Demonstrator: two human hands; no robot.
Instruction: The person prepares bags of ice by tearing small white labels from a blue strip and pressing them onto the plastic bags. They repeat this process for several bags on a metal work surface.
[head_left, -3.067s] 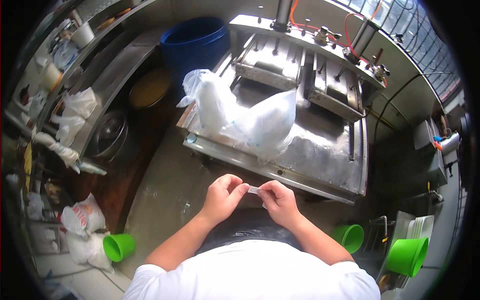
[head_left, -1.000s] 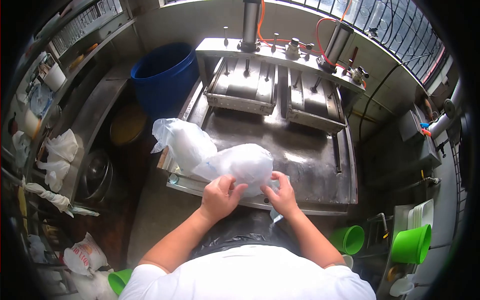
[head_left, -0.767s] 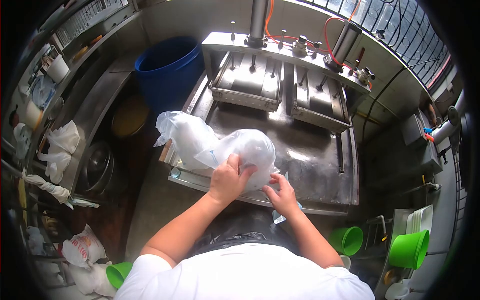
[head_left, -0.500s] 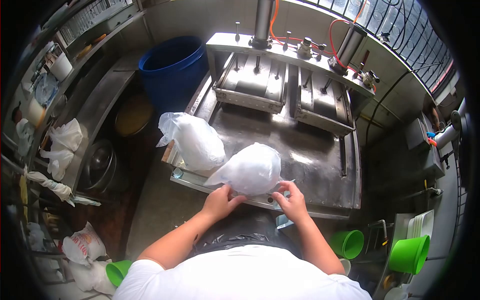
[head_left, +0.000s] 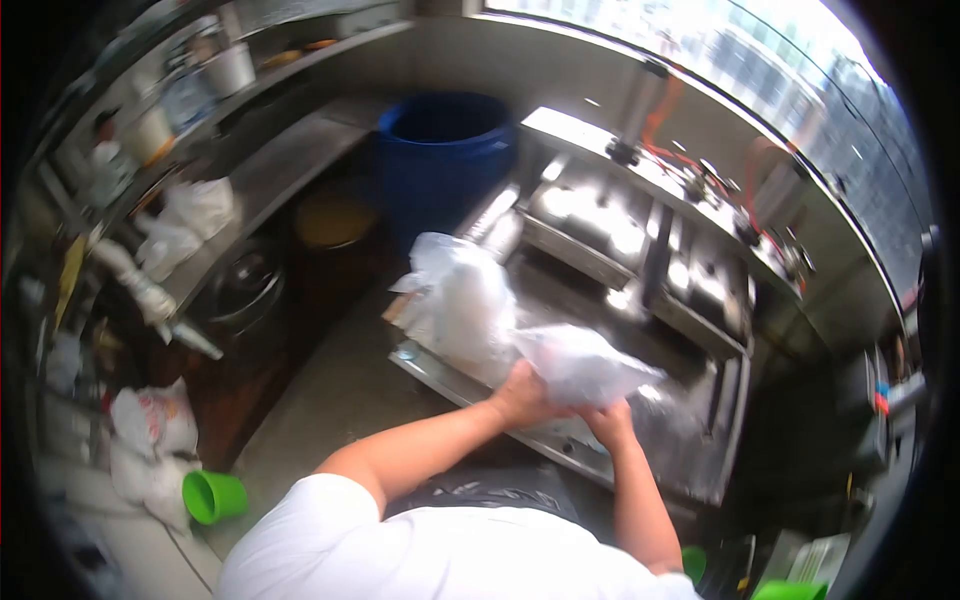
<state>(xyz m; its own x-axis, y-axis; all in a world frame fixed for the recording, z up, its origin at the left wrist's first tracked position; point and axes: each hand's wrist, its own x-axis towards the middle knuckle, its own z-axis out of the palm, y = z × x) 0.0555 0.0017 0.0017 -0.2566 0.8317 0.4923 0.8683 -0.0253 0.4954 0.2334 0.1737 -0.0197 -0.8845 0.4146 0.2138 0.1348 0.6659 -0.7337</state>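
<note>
A filled white translucent plastic bag (head_left: 585,366) is between my hands, over the front edge of the metal table (head_left: 660,425). My left hand (head_left: 524,395) is closed on the bag's lower left side. At its lower right, my right hand (head_left: 607,420) grips the same bag. Part of the fingers of both hands is hidden by the bag, and the picture is blurred. A second filled plastic bag (head_left: 465,305) stands on the table just left of the first one.
Behind the table stands a metal press (head_left: 640,150) with two trays. A blue barrel (head_left: 445,170) is at the back left. Shelves (head_left: 290,145) run along the left wall. A green bucket (head_left: 215,497) and white sacks (head_left: 155,425) are at the lower left.
The view has turned, so the scene appears shifted right and down. My hands have closed on the front bag, which is now tilted, its pointed end to the right.
</note>
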